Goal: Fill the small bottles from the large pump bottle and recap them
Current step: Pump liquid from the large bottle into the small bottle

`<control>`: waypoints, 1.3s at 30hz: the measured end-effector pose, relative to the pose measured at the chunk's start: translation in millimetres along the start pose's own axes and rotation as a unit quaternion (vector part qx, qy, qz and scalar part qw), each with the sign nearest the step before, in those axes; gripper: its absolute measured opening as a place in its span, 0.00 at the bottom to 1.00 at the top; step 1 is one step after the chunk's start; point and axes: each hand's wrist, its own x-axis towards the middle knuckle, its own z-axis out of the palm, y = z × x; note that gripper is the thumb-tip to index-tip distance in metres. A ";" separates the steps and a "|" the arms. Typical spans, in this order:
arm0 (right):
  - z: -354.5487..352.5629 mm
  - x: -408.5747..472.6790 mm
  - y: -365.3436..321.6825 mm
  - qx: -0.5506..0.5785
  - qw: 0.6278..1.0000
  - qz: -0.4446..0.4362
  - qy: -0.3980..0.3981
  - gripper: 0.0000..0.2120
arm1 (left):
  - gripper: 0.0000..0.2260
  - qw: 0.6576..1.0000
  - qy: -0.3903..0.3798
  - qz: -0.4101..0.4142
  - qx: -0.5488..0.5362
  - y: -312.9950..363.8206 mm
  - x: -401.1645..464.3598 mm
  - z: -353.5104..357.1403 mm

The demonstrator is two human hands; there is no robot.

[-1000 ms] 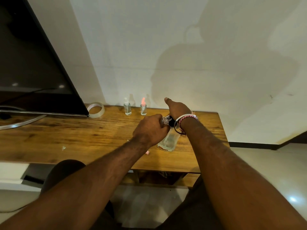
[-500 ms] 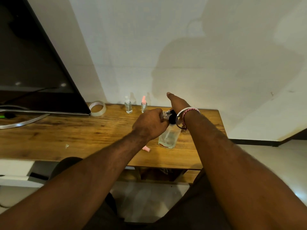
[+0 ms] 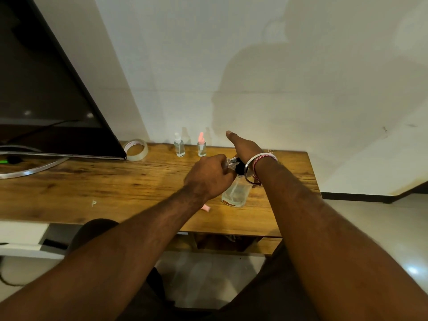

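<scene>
Wooden table against a pale wall carries the work. Near its right front stands the large pump bottle, clear, with a little liquid at the bottom and a black pump head. The right hand lies over the pump head, thumb stretched toward the wall; its other fingers are hidden, so their state cannot be told. The left hand has its fingers curled round a small clear bottle, its mouth held at the pump. At seven o'clock from the pump bottle lies a pink cap. At eleven o'clock, by the wall, stand a white-capped small bottle and a pink-capped one. Farther left sit a tape roll and a dark screen.
</scene>
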 end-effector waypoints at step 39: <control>-12.7 -4.4 -9.3 -0.014 0.998 0.026 -0.049 0.40 | 0.10 1.000 0.006 -0.010 -0.001 4.2 3.4 -4.2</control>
